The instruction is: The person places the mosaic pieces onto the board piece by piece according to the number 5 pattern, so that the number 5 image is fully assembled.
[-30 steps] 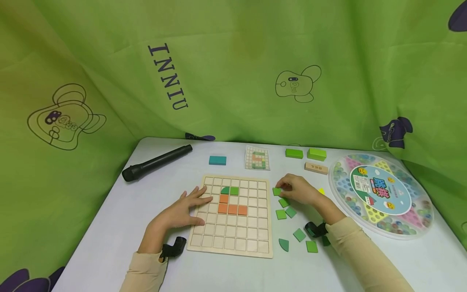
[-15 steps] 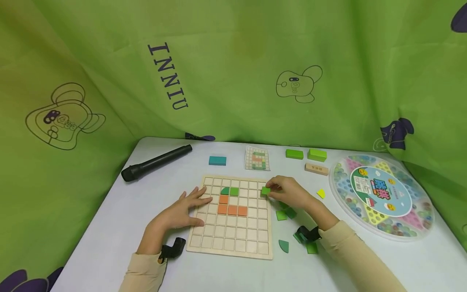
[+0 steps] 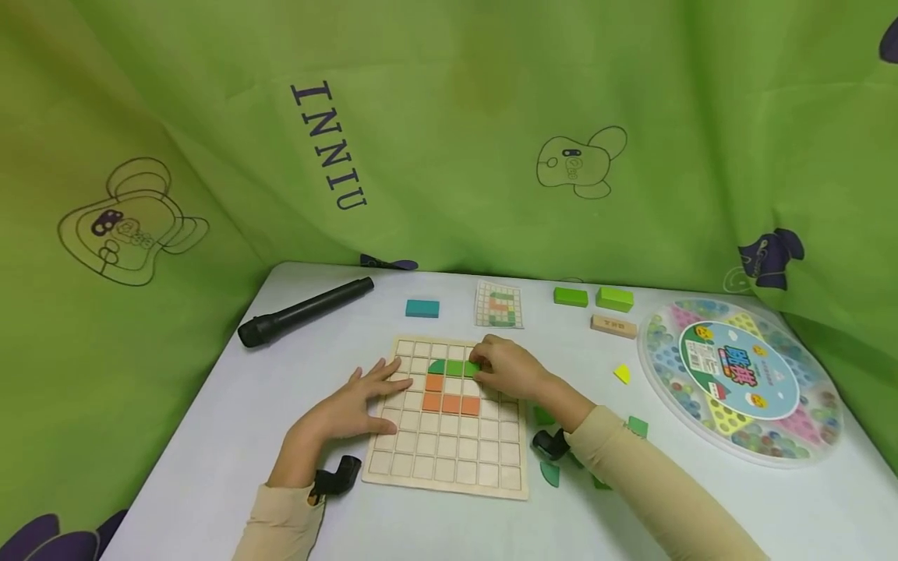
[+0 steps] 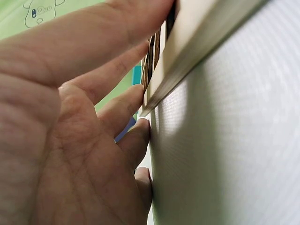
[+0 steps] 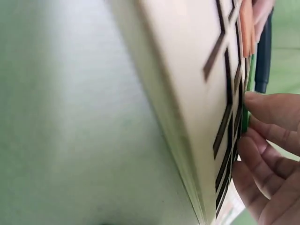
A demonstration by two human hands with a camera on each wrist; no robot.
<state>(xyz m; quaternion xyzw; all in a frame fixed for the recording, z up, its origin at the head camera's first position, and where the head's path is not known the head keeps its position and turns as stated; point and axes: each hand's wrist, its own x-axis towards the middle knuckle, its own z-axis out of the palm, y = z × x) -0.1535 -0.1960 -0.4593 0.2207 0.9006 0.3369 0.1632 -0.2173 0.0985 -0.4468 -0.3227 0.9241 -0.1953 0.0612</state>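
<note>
A wooden grid board [image 3: 449, 460] lies on the white table. It holds several orange tiles [image 3: 450, 403], a green quarter-round [image 3: 436, 365] and a green square [image 3: 454, 367]. My right hand [image 3: 484, 366] pinches another green square tile [image 3: 472, 368] and sets it into the cell just right of that square. In the right wrist view the fingers [image 5: 272, 140] press the tile's edge [image 5: 244, 123] against the board [image 5: 187, 93]. My left hand [image 3: 386, 397] lies flat, fingers spread, on the board's left side. The left wrist view shows that hand [image 4: 70, 117] against the board's rim [image 4: 197, 47].
A black cylinder [image 3: 305, 312], teal block [image 3: 422, 308], pattern card [image 3: 499, 304], two green blocks [image 3: 570, 297], a wooden block [image 3: 613, 326] and yellow piece [image 3: 621, 374] lie beyond. A round marble tray [image 3: 744, 378] is at right. Loose green tiles [image 3: 637, 426] lie right of the board.
My right hand picked a green square from the loose tiles and carried it left onto the board's top rows. The left hand has stayed put.
</note>
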